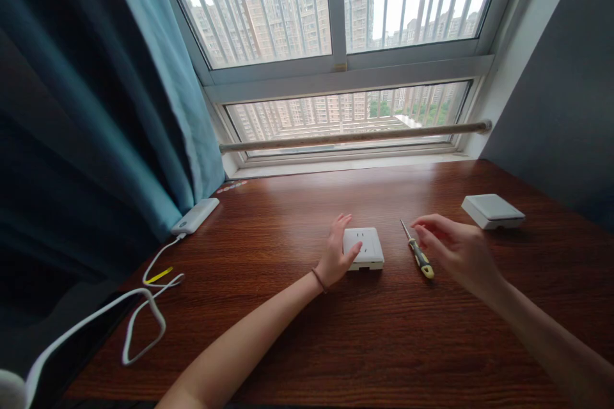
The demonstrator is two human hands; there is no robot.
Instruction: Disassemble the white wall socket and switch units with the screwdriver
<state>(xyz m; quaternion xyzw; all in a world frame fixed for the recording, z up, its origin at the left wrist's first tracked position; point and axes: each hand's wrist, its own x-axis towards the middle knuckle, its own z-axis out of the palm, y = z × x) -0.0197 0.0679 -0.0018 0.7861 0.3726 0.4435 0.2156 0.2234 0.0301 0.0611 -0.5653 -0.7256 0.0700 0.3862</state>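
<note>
Slim yellow-and-black screwdriver (421,259), just left of the right hand (455,249)!
It's on the brown wooden worktop (407,345), shaft angling forward-left; that nearer hand is curled, grip unclear, while the left hand (335,257) spreads loose over a white square socket (371,241).

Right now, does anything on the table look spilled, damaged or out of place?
Nothing looks spilled or damaged; the socket box sits flat. Only the white cable at left seems untidy, sprawling in loose loops.
</note>
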